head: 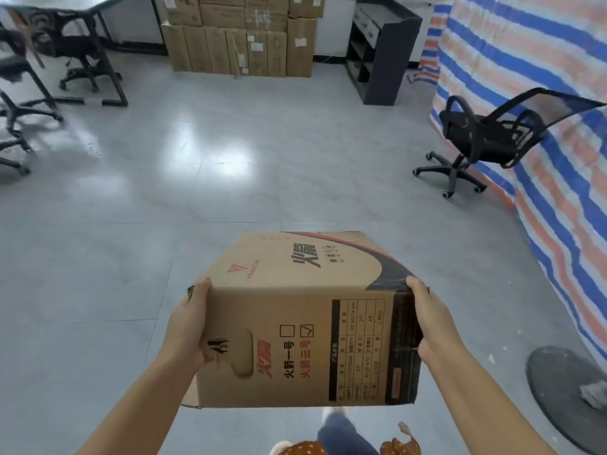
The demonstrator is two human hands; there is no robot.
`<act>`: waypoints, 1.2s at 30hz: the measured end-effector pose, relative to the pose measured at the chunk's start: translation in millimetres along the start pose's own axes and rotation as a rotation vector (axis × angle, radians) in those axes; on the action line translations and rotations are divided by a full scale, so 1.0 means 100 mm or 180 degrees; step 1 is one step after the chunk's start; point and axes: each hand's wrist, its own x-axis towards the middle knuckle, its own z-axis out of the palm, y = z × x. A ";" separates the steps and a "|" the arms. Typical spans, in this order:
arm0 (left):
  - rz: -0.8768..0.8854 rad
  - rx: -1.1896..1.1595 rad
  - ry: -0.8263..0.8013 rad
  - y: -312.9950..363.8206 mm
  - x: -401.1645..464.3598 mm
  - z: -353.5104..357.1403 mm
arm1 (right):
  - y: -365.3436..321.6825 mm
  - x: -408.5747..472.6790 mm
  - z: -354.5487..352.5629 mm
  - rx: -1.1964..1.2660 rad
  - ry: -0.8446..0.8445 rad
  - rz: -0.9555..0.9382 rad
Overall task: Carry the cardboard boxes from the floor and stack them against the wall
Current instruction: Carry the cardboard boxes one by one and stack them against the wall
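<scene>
Both hands (pixel 190 326) (pixel 427 320) clasp opposite sides of one cardboard box (pixel 305 320).

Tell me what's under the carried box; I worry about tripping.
Below the cardboard box, held by the left hand and right hand, only grey floor and the person's legs show. The floor directly beneath it is hidden.

Bright overhead glare on the floor (pixel 210 149); edges bowed, slightly soft.

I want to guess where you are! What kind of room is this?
Probably an office used for storage: rolling office chairs, a desk, and cardboard boxes stacked against the far wall.
</scene>
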 end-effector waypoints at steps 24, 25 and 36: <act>0.0037 -0.0666 0.1053 2.43 3.73 0.31 | -2.30 3.05 3.95 -0.0361 -0.1077 -0.0182; 0.0029 -0.0687 0.1069 2.53 3.93 0.27 | -2.36 3.14 4.16 -0.0375 -0.1084 -0.0183; 0.0183 -0.0363 0.0741 4.35 5.97 -0.22 | -3.13 3.82 6.36 -0.0180 -0.0962 -0.0014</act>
